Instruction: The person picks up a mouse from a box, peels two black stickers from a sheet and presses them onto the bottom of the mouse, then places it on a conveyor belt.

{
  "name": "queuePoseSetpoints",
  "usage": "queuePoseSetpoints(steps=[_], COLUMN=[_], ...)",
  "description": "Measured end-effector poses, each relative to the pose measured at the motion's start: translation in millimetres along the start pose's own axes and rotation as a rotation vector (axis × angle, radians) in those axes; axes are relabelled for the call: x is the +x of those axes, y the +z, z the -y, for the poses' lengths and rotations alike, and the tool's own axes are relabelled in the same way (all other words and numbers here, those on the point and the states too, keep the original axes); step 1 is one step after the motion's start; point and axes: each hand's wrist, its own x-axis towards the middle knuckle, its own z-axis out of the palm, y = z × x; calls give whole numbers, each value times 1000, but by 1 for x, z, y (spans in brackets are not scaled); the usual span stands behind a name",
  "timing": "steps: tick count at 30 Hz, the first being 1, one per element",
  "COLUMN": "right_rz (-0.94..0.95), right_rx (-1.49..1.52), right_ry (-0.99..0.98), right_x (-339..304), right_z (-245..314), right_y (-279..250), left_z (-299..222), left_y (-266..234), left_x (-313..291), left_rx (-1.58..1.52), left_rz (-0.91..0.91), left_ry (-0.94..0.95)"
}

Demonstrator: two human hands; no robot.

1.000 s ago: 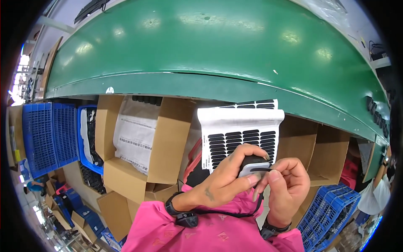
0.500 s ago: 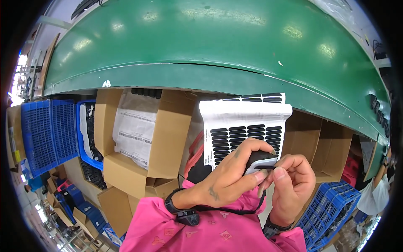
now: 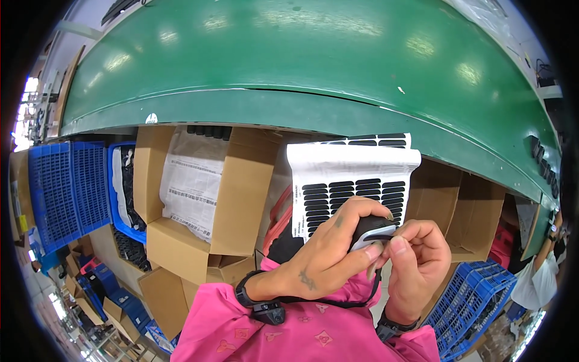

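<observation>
Well to the left of a white sheet bearing rows of black rounded oblongs [image 3: 353,158] stands a blue plastic lattice crate [image 3: 51,199]. Nearer the sheet, yet left of it, come a blue plastic tub with black contents [image 3: 125,226] and an open brown cardboard box [image 3: 248,187], in which lies a crumpled white printed paper [image 3: 192,190]. Beyond the sheet, a long green glossy tabletop [image 3: 289,54] spans the view.

At the sheet's near edge, the bare left hand [image 3: 329,256] grasps a small black-and-grey rounded object [image 3: 368,228], its fingers over the top and its thumb against the pale grey face. The object sits in front of the sheet's lower right part, in view hiding some oblongs. A thin curved black strip [image 3: 379,237] lies along that grey face. Just right of the sheet's near end, the bare right hand [image 3: 419,262] pinches the strip's right end between thumb and forefinger, the other fingers curled.

Right of the sheet stands another open brown cardboard box [image 3: 479,226]; farther right and nearer the person, a tilted blue plastic basket [image 3: 473,301].
</observation>
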Motion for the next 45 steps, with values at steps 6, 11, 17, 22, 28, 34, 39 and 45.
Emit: queuePoseSetpoints(steps=[6,11,17,22,28,34,39,45], right_rz=[30,30,14,-41,55,276,456,534], right_rx=[61,49,1,-47,-299,-453,-538,-615], right_ry=[-18,-24,-31,18,71,-196,-203,-306], right_x=[0,0,2,19,7,5,11,23], right_z=[-6,-4,-7,-19,-43,-50,-35,-38], right_y=[-3,-2,-1,-3,-43,-38,-37,-11], left_z=[4,4,5,8,12,30,31,18], left_y=[0,1,0,-1,2,11,-22,-44], left_x=[-2,-3,-3,-2,-3,-15,-35,-44], left_rx=[109,60,151,-74,-515,-250,-275,-240], left_rz=[-47,-68,-70,-86,-73,-96,-8,73], left_ry=[87,84,149,-98,-273,20,-28,-404])
